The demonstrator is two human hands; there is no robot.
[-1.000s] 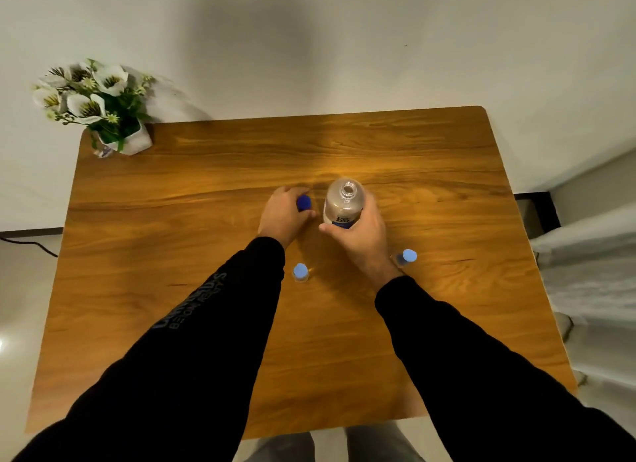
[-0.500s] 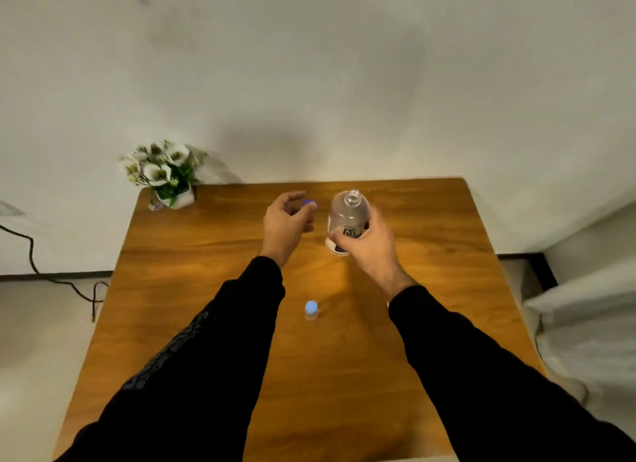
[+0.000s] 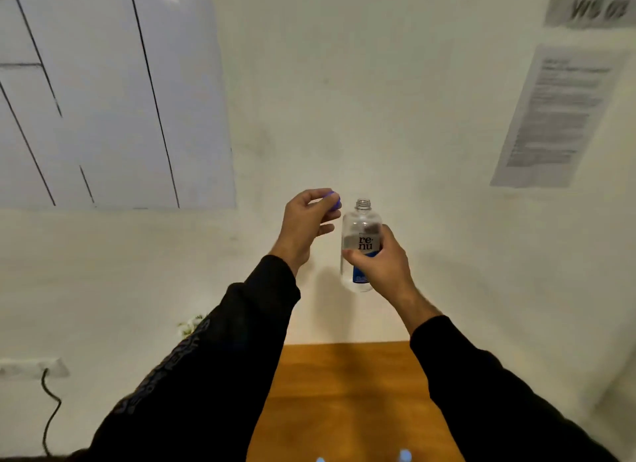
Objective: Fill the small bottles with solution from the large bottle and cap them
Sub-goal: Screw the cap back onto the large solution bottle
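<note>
Pale wall filled most of the view, with a whiteboard [image 3: 103,93] at upper left and a printed notice [image 3: 557,117] at upper right; the wooden desk [image 3: 344,392] showed only along the bottom edge.

The left hand [image 3: 306,227] was raised in front of the wall, its fingers closed on a blue cap [image 3: 333,200]. Just to its right, the right hand [image 3: 382,262] was wrapped around the large bottle [image 3: 361,234], which stood upright in the air with its neck open. Two blue shapes [image 3: 405,455] at the lower frame edge were probably the small bottles' caps, though blur prevented certainty.

To pour well, the bottle needed lowering until its mouth sat close over a small bottle, then tilting slowly. Open air surrounded both hands. The desk's far edge lay below them, so the descent should have ended well inside it.
</note>
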